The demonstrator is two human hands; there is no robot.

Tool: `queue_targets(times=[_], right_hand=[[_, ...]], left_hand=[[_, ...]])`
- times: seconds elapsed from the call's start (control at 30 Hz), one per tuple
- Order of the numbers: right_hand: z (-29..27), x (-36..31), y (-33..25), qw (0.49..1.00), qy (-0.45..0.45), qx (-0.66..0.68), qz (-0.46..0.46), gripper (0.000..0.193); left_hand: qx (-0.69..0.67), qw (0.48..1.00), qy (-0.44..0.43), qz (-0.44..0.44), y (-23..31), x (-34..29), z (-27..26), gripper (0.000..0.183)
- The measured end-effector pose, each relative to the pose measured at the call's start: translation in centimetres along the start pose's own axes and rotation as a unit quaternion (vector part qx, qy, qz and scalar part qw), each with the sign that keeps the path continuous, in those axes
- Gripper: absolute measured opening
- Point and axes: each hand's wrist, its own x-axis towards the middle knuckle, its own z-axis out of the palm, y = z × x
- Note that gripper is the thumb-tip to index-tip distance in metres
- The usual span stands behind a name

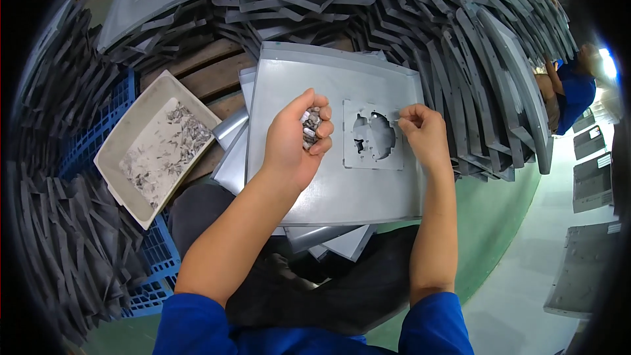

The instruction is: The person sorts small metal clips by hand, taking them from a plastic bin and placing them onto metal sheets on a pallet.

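My left hand (286,144) is curled around a clump of small grey metal pieces (311,126), which show between its palm and fingers. Below both hands lies a large grey sheet-metal panel (342,200) with raised edges. A square outlined area (352,159) in it has an irregular dark-edged opening. Just right of that opening, my right hand (427,135) has thumb and fingertips pinched together above the panel. Whatever sits between those fingertips, if anything, is too small to make out.
A beige plastic bin (118,187) with metal scraps stands at the left, by a blue plastic pallet (154,256) and wooden boards (209,66). Stacked metal panels (296,0) surround me at the back and sides. Another person in blue (575,92) is at the far right.
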Motion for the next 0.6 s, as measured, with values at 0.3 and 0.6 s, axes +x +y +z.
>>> queue_targets(times=[0.3, 0.6], right_hand=[[0.4, 0.0, -0.5, 0.997, 0.008, -0.073, -0.011, 0.013], [0.8, -0.3, -1.3, 0.99, 0.025, -0.131, -0.044, 0.014]], left_hand=[[-0.014, 1.0, -0.002, -0.023, 0.0, 0.0, 0.3, 0.016], [-0.011, 1.0, 0.017, -0.02, -0.2, -0.1, 0.7, 0.015]])
